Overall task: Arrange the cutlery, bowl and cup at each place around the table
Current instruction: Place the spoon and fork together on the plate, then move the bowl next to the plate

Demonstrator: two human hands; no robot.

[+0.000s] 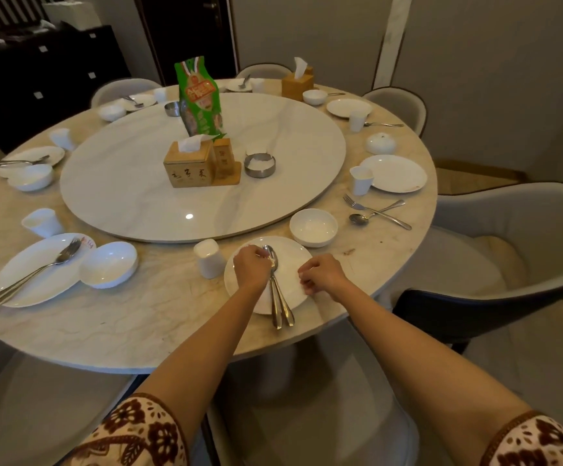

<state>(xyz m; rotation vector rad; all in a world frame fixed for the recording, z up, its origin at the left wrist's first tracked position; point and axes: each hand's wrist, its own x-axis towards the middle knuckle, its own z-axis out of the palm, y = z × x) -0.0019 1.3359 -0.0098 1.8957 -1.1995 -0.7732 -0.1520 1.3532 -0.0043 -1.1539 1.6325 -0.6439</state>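
Observation:
At the near place a white plate (290,257) lies on the round marble table (159,314). A spoon and fork (278,290) lie side by side on the plate, handles over its near rim. My left hand (251,269) rests on the plate with its fingers pinching the cutlery near the heads. My right hand (322,274) hovers over the plate's right rim, fingers loosely curled, holding nothing. A white cup (209,258) stands upside down left of the plate. A white bowl (313,227) sits behind the plate to the right.
Other places around the table hold plates, bowls, cups and cutlery; a crossed fork and spoon (376,211) lie to the right. The lazy Susan (203,166) carries a tissue box (189,164), a green bag (199,95) and a metal ashtray (260,165). Grey chairs (508,250) ring the table.

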